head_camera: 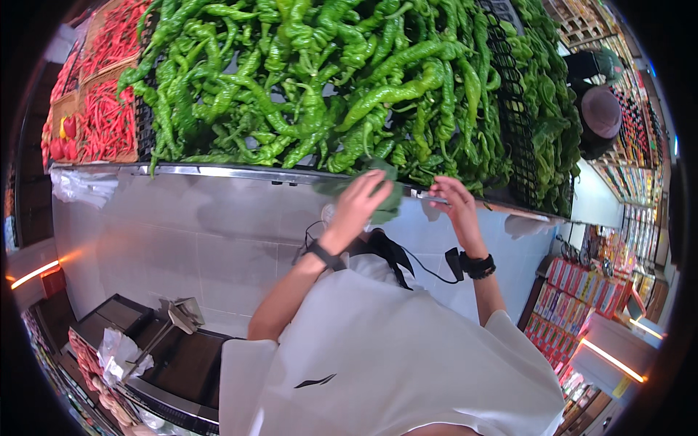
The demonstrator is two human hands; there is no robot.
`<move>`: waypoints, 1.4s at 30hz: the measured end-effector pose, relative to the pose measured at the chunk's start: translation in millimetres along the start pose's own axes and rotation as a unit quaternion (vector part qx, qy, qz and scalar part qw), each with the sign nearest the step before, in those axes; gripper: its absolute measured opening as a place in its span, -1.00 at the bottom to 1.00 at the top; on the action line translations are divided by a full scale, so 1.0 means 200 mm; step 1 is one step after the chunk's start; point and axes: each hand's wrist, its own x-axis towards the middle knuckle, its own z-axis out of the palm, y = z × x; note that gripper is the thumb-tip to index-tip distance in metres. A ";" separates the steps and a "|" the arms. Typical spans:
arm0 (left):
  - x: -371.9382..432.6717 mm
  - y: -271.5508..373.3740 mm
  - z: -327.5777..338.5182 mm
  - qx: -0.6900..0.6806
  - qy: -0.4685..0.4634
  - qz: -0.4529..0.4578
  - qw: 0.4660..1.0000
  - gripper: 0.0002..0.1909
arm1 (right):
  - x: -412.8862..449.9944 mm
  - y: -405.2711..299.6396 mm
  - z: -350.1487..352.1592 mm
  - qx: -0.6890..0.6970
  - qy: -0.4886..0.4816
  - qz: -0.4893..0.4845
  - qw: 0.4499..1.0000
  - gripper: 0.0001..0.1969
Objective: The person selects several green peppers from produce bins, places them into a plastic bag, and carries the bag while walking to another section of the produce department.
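Note:
My left hand (pixel 360 199) is over the front edge of a pepper display, its fingers bent around a blurred dark green thing (pixel 388 206). This thing looks like a large leaf or a limp cloth and hangs past the display's edge. My right hand (pixel 457 204) is a short way to the right, beside the metal edge strip (pixel 229 172), fingers apart and loosely curved with nothing seen in them. Beyond both hands lies a heap of long, wrinkled green peppers (pixel 305 103). A dark band circles each wrist.
A black plastic crate wall (pixel 512 103) separates the long peppers from darker green peppers (pixel 551 131). Red chillies (pixel 106 120) fill baskets at left. Clear plastic bags (pixel 84 186) hang at the left corner. A person in a cap (pixel 601 111) stands at right. Stacked boxes (pixel 572 305) are lower right.

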 end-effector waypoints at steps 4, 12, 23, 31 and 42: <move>-0.01 0.04 0.04 -0.040 -0.007 0.024 0.999 -0.53 | -0.01 -0.04 0.01 -0.186 -0.228 0.016 0.956 -0.71; -0.46 -0.19 -0.54 -0.027 0.183 -0.214 0.959 -0.42 | -0.19 0.86 -1.38 -0.471 -0.462 0.080 0.747 -0.57; -0.31 -0.35 -0.40 -0.047 0.382 -0.373 0.844 -0.57 | -0.23 1.01 -0.65 -0.234 -0.221 0.394 0.861 -0.53; -0.18 -0.25 -0.38 0.030 0.280 -0.413 0.866 -0.53 | 0.34 0.72 -0.54 -0.259 -0.332 0.286 0.861 -0.65; 0.08 -0.21 -0.45 0.178 0.147 -0.470 0.852 -0.53 | 0.42 0.95 -0.89 -0.259 -0.321 0.389 0.824 -0.63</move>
